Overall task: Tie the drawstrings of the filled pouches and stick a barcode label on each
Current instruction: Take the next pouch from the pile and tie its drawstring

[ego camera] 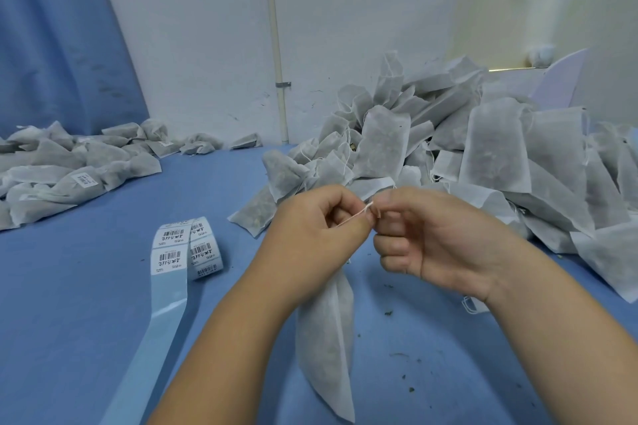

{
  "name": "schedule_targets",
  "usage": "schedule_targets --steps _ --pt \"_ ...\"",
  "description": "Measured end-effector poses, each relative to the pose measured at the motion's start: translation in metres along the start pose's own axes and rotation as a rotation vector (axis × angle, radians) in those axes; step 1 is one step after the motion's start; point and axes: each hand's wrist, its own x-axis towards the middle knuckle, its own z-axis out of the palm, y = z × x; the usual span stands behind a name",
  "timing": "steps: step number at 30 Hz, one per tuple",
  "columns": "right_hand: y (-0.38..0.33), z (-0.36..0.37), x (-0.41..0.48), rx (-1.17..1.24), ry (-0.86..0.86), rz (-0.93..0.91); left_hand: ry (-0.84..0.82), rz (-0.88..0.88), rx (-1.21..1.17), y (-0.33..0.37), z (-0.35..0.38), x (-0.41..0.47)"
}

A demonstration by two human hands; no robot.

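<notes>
Pinching the white drawstring (355, 216), both grips: left hand (310, 235) and right hand (431, 241), thumbs and forefingers meeting, other fingers curled. Its filled pouch (328, 331) trails down from the hands, over the blue table (86, 304). Label roll (193, 245) left, strip unrolled. Heap of pouches (483, 148) behind, right; labelled pouches (69, 169) far left.

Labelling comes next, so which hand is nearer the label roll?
Left. The left hand is just to the right of the label roll; the right hand is farther right, past the left one. Both pinch the drawstring.
</notes>
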Motion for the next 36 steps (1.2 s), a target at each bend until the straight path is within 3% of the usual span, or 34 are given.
schedule_targets --steps 5,12,18,21,24,30,36 --pt "0.006 0.006 0.001 -0.299 0.203 -0.211 0.01 -0.001 0.08 -0.001 -0.001 0.0" --pt "0.006 0.011 -0.001 -0.547 0.482 -0.513 0.024 -0.026 0.003 -0.001 -0.003 0.001" --pt "0.01 0.012 -0.002 -0.702 0.553 -0.614 0.072 -0.089 -0.034 -0.002 -0.003 0.003" --pt "0.01 0.012 -0.001 -0.677 0.488 -0.536 0.072 -0.104 -0.045 0.001 -0.002 0.002" --pt "0.005 0.009 0.0 -0.573 0.358 -0.342 0.07 -0.092 -0.028 0.001 -0.003 0.002" --pt "-0.001 0.001 -0.002 -0.173 0.118 -0.05 0.066 -0.093 -0.022 0.001 -0.004 0.001" --pt "-0.004 0.0 -0.004 -0.014 0.037 0.013 0.055 -0.068 0.006 0.0 -0.003 0.001"
